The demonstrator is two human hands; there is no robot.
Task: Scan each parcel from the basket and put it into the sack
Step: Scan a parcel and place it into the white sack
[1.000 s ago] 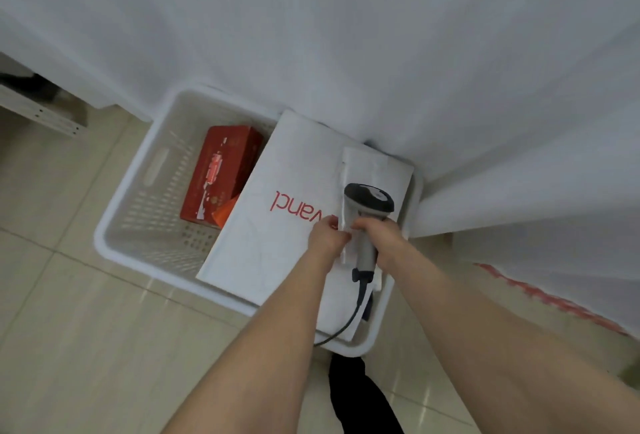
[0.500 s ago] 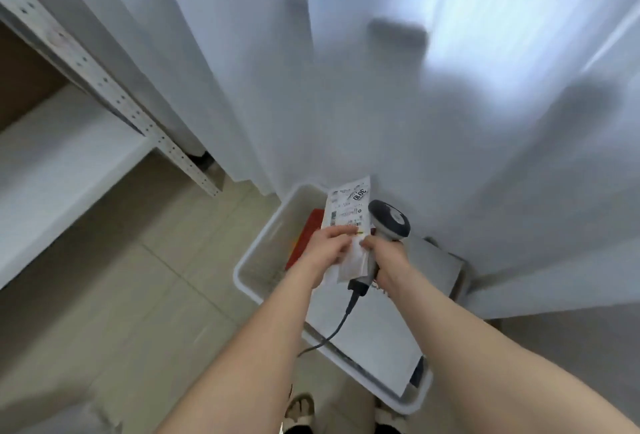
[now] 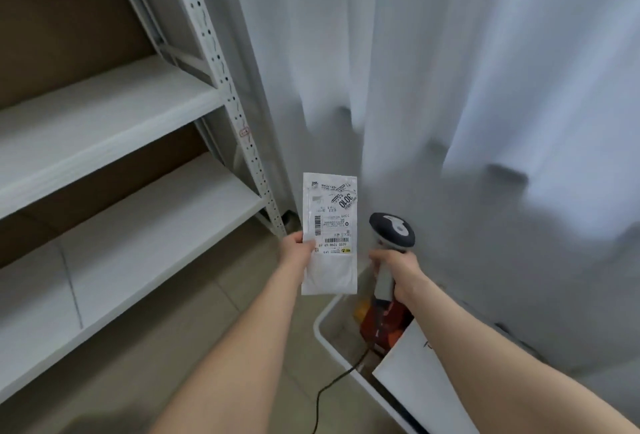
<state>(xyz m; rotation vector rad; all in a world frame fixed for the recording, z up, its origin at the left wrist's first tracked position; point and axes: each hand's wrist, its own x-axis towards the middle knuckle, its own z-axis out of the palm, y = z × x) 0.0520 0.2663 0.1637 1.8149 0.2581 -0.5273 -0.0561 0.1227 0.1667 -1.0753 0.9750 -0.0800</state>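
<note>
My left hand [image 3: 297, 249] holds a small white parcel [image 3: 329, 236] upright by its left edge, its shipping label with barcodes facing me. To its right, my right hand [image 3: 394, 272] grips the handle of a grey and white barcode scanner [image 3: 392, 229], whose head sits level with the parcel's lower label. The scanner's cable [image 3: 332, 388] hangs down toward the floor. Below my right arm stands the white basket [image 3: 327, 333], holding a red box [image 3: 381, 326] and a large white flat parcel [image 3: 415, 378]. No sack is in view.
A white metal shelving rack [image 3: 114, 142] with bare shelves fills the left side, its perforated upright [image 3: 221, 87] close to the parcel. White curtains [image 3: 450, 87] hang behind and to the right. Beige floor tiles [image 3: 173, 347] lie beneath.
My view has lifted from the basket toward the shelves. My left hand raised the small parcel out of the basket and moved it left, apart from the scanner.
</note>
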